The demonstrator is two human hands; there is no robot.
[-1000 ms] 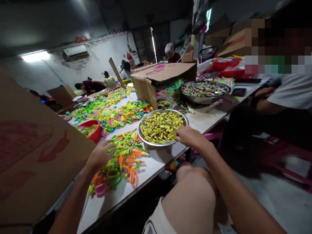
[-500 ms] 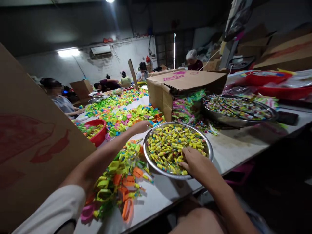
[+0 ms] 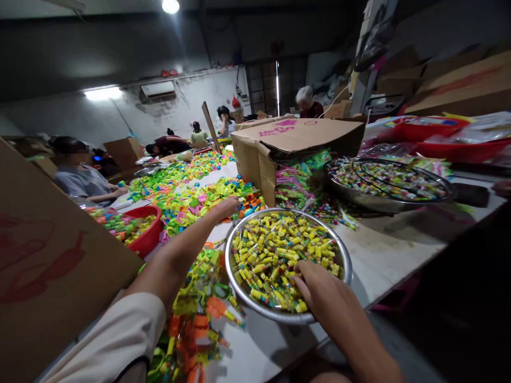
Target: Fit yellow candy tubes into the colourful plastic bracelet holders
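Observation:
A round metal bowl [image 3: 348, 271] stands on the white table, heaped with small clear tubes [image 3: 275, 250] that have yellow ends and coloured bits inside. My right hand [image 3: 321, 287] dips into the bowl's near right side, fingers curled down among the tubes; what they pinch is hidden. My left hand [image 3: 228, 208] reaches out beyond the bowl's left side, by orange and blue plastic pieces [image 3: 251, 201]. Its fingers face away from me and I cannot make them out. Under my left forearm lies a pile of yellow-green and orange plastic pieces [image 3: 199, 314], some with tubes attached.
A cardboard box [image 3: 255, 159] lies open behind the bowl, beside a wide metal basin [image 3: 383, 199] of small coloured pieces. A red tub [image 3: 154, 234] stands left, near a large carton [image 3: 48, 266]. Several people sit around the table, one [image 3: 80, 175] at the left.
The view has tilted up and turned slightly left, so the bowl appears nearer and lower. My right hand stays in the bowl; my left remains outstretched near the loose pieces.

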